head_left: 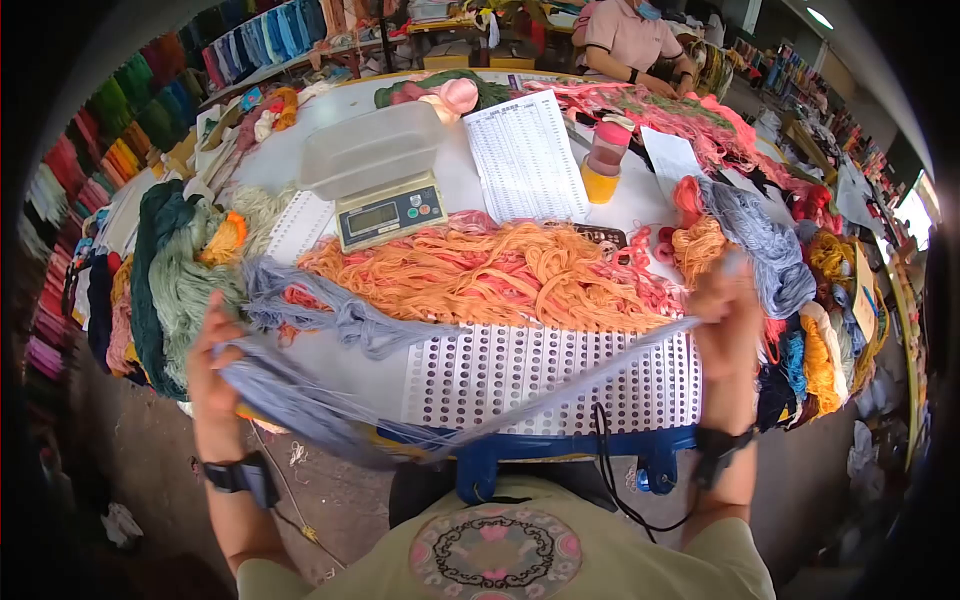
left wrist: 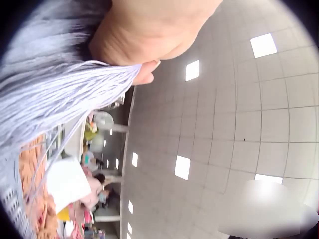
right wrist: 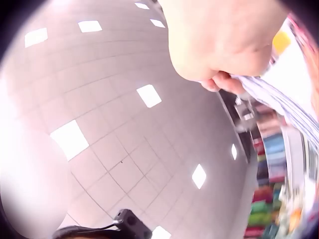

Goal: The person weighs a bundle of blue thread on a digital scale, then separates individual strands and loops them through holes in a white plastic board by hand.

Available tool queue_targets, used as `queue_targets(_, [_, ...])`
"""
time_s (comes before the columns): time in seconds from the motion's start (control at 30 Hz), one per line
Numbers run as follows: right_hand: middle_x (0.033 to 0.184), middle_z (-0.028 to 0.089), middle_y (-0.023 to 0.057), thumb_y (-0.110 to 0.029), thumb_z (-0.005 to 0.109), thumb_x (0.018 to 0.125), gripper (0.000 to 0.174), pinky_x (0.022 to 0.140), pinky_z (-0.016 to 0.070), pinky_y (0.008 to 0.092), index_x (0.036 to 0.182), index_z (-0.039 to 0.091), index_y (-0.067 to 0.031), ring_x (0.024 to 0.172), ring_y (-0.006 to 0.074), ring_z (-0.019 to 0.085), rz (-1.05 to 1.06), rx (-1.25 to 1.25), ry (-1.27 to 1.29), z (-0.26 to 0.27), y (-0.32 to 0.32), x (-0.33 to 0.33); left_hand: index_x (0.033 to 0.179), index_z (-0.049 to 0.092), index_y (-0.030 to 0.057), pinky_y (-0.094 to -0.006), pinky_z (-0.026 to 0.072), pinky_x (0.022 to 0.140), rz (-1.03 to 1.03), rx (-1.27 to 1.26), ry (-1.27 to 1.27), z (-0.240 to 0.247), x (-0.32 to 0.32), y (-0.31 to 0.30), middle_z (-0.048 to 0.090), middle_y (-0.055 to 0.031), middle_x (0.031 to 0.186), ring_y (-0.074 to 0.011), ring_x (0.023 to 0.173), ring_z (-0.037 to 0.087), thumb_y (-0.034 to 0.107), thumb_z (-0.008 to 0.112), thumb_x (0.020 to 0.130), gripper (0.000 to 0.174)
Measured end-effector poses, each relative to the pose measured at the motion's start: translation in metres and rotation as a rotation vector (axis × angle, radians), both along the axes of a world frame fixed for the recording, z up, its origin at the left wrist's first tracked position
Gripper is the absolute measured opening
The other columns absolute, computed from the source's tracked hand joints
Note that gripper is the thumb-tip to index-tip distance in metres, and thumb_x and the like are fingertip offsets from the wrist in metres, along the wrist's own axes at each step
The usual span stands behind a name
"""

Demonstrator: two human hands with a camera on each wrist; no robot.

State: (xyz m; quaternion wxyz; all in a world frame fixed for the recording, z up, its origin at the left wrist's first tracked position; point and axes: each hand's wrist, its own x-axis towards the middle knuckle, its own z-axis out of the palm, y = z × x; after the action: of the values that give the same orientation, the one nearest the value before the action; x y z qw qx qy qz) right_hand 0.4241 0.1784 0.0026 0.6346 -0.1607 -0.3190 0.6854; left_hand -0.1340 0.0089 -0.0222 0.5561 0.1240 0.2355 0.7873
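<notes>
A long loop of grey-blue yarn (head_left: 300, 400) hangs between the two hands, sagging over the table's near edge. The left hand (head_left: 212, 365) holds its wide, spread end; in the left wrist view the strands (left wrist: 65, 94) run from under the curled left hand (left wrist: 154, 30). At the other end the right hand (head_left: 725, 305), blurred in the head view, grips the gathered yarn, whose strands (right wrist: 279, 97) leave the curled right fingers (right wrist: 227, 82) in the right wrist view. More grey-blue yarn (head_left: 340, 310) lies on the table near the left hand.
Orange and pink yarn (head_left: 500, 275) covers the table's middle, with a punched white sheet (head_left: 550, 380) in front. Behind are a scale (head_left: 390, 213) with a plastic tray, a printed paper (head_left: 525, 155) and a jar (head_left: 605, 165). Yarn bundles hang at both sides; a person (head_left: 625, 45) sits opposite.
</notes>
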Motion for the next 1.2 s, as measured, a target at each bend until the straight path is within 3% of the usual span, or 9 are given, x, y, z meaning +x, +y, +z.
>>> queue_targets(0.17, [0.064, 0.042, -0.0028, -0.021, 0.043, 0.100, 0.026, 0.042, 0.0283, 0.0202, 0.076, 0.044, -0.0127, 0.049, 0.0047, 0.036, -1.266, 0.191, -0.509, 0.051, 0.016, 0.138, 0.137, 0.045, 0.0074, -0.0192, 0.0424, 0.048, 0.128, 0.284, 0.101, 0.011, -0.069, -0.042, 0.058, -0.0146, 0.120, -0.0145, 0.086, 0.056, 0.017, 0.046, 0.099, 0.039])
queue_targets(0.27, [0.101, 0.059, 0.0102, -0.012, 0.054, 0.091, 0.022, 0.069, 0.0486, 0.0363, 0.111, 0.056, -0.0047, 0.083, 0.0236, 0.060, -1.196, 0.424, -1.449, 0.007, 0.038, 0.137, 0.135, 0.047, 0.0055, -0.0215, 0.0466, 0.054, 0.108, 0.250, 0.132, 0.033, 0.031, 0.001, 0.050, -0.0164, 0.134, -0.0215, 0.101, 0.057, 0.021, 0.049, 0.099, 0.040])
queue_targets(0.37, [0.072, 0.045, -0.0043, -0.009, 0.048, 0.096, 0.009, 0.057, 0.0369, 0.0206, 0.095, 0.056, -0.0065, 0.063, 0.0037, 0.041, -0.422, 0.288, -1.139, -0.011, 0.019, -0.001, 0.131, 0.049, 0.0023, -0.0315, 0.0521, 0.078, 0.027, 0.001, 0.234, 0.026, 0.112, 0.046, 0.050, -0.0144, 0.133, -0.0262, 0.109, 0.056, 0.020, 0.052, 0.095, 0.040])
queue_targets(0.5, [0.075, 0.052, -0.0002, -0.005, 0.051, 0.094, 0.007, 0.056, 0.0405, 0.0233, 0.090, 0.056, -0.0060, 0.060, 0.0067, 0.045, 0.046, 0.389, -1.148, -0.068, 0.011, -0.095, 0.118, 0.060, 0.0070, -0.0252, 0.0466, 0.065, -0.365, -0.171, 0.590, -0.031, 0.146, 0.100, 0.064, -0.0073, 0.108, -0.0130, 0.090, 0.059, 0.029, 0.059, 0.092, 0.034])
queue_targets(0.7, [0.075, 0.059, 0.0100, -0.010, 0.055, 0.092, 0.003, 0.060, 0.0473, 0.0334, 0.093, 0.057, -0.0086, 0.064, 0.0246, 0.058, 0.126, 0.633, -1.451, -0.136, 0.023, -0.155, 0.099, 0.066, 0.0025, -0.0297, 0.0468, 0.063, -0.799, -0.678, 1.548, -0.093, 0.209, 0.150, 0.064, -0.0049, 0.079, -0.0112, 0.077, 0.061, 0.035, 0.062, 0.088, 0.034])
queue_targets(0.8, [0.084, 0.061, 0.0151, -0.014, 0.056, 0.091, 0.004, 0.064, 0.0490, 0.0400, 0.092, 0.056, -0.0102, 0.074, 0.0352, 0.061, 0.054, 0.720, -1.547, -0.138, 0.020, -0.160, 0.096, 0.064, 0.0020, -0.0320, 0.0483, 0.056, -0.425, -0.380, 2.036, -0.128, 0.215, 0.144, 0.063, -0.0081, 0.075, -0.0116, 0.070, 0.062, 0.032, 0.062, 0.088, 0.031])
queue_targets(0.93, [0.087, 0.063, 0.0147, -0.016, 0.055, 0.092, 0.005, 0.066, 0.0497, 0.0412, 0.094, 0.056, -0.0112, 0.078, 0.0360, 0.062, 0.100, 0.722, -1.489, -0.138, 0.020, -0.155, 0.093, 0.061, 0.0031, -0.0295, 0.0434, 0.044, -0.303, -0.266, 2.035, -0.123, 0.217, 0.142, 0.063, -0.0109, 0.074, -0.0121, 0.057, 0.059, 0.026, 0.064, 0.087, 0.024])
queue_targets(1.1, [0.084, 0.064, 0.0163, -0.019, 0.056, 0.090, 0.013, 0.066, 0.0481, 0.0470, 0.101, 0.050, -0.0146, 0.078, 0.0376, 0.063, 0.197, 0.671, -1.434, -0.131, 0.020, -0.151, 0.093, 0.060, 0.0042, -0.0238, 0.0341, 0.039, -0.627, -0.607, 0.929, -0.089, 0.215, 0.142, 0.061, -0.0070, 0.077, -0.0106, 0.052, 0.054, 0.021, 0.062, 0.087, 0.018])
queue_targets(1.2, [0.085, 0.064, 0.0146, -0.018, 0.057, 0.090, 0.016, 0.067, 0.0481, 0.0442, 0.102, 0.048, -0.0121, 0.079, 0.0356, 0.063, 0.206, 0.591, -1.462, -0.123, 0.019, -0.155, 0.085, 0.061, 0.0041, -0.0206, 0.0305, 0.039, -0.654, -0.600, 0.888, -0.083, 0.214, 0.142, 0.059, -0.0038, 0.073, -0.0098, 0.052, 0.052, 0.018, 0.061, 0.088, 0.014])
